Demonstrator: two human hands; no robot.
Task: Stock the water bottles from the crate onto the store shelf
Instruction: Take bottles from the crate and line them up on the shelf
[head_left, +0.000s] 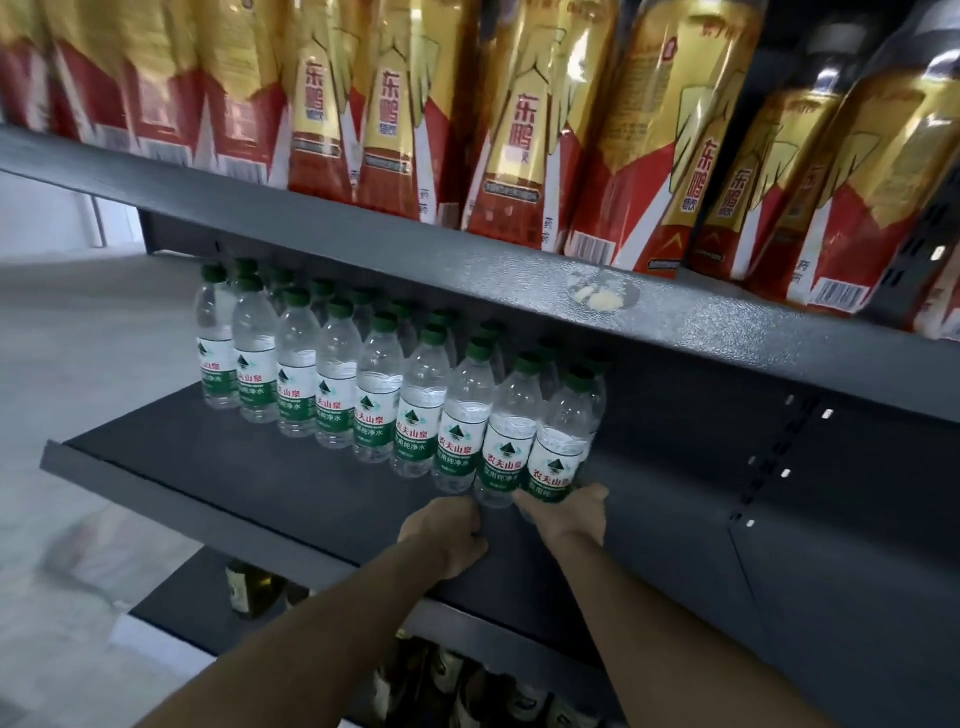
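We're up against the shelf (218, 483), a broad dark metal deck running from nine o'clock across to three, and it's filling nicely. Overhead at twelve o'clock sits a tier of gold and red bottles (524, 145), not our concern. Down on our deck, the water bottles (332, 374) stand upright with green caps in a front row climbing from four o'clock back toward ten, and more rows are tucked behind. The strip of deck in front of them is bare, as is the stretch out at three o'clock, so we judge there's room to go. The crate is out of sight, so what's left in it we cannot say. Now the right hand (569, 512) at five o'clock, wrapped round the base of the end bottle (558, 457), seating it beside its neighbour. The left hand (449, 525), just beside at six o'clock, is curled closed, knuckles at the neighbouring bottle's foot; whether it grips anything we cannot tell.
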